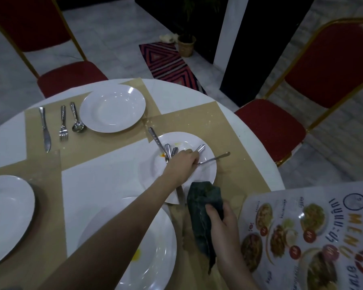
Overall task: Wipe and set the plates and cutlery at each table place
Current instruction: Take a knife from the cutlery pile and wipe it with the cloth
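On the round white desk (235,130) the landmark is the soiled white round plate (199,174) with orange smears, lying on a tan paper placemat (235,155). The left hand (183,164) reaches over this plate, its fingers clenched around a bundle of steel cutlery (169,151) whose handles fan out over the plate's rim. Just nearer than the plate, the right hand (220,218) grips a dark crumpled cloth (203,208) (its upper end touches the plate's near edge). Beyond the plate to the left sits a clean white round plate (112,108), with a steel spoon (77,117), fork (63,123) and knife (44,128) laid beside it. Right of the cloth lies a laminated picture menu (314,233).
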Demonstrator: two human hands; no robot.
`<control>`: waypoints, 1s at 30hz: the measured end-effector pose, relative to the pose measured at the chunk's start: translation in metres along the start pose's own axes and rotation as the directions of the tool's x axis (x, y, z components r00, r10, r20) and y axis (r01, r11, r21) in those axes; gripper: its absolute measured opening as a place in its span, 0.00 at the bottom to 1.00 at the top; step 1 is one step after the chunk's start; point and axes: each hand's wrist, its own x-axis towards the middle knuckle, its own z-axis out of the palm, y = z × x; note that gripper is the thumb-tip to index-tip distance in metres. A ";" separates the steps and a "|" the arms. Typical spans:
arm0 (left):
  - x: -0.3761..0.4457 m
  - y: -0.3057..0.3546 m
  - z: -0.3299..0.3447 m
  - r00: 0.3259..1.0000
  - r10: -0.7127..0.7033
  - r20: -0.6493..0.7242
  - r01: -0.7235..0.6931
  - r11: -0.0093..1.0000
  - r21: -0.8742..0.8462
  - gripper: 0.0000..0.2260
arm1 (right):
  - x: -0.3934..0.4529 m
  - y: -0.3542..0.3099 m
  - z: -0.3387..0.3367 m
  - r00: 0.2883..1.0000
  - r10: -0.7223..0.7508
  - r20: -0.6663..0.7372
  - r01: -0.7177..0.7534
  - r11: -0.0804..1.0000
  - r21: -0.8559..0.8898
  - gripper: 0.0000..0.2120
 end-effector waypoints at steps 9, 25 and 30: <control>0.000 0.015 -0.015 0.983 -0.100 -0.153 0.025 0.902 -0.430 0.06 | -0.007 0.005 -0.008 1.000 0.013 -0.016 -0.012 0.998 0.058 0.07; -0.201 0.046 -0.061 0.749 -0.662 0.012 0.047 0.035 -0.998 0.09 | -0.065 0.007 -0.014 0.983 0.007 0.184 -0.014 0.999 0.035 0.09; -0.266 0.067 -0.060 0.635 -0.758 -0.149 0.039 0.224 -0.974 0.07 | -0.101 0.032 -0.015 0.978 0.071 0.197 -0.076 0.997 0.020 0.09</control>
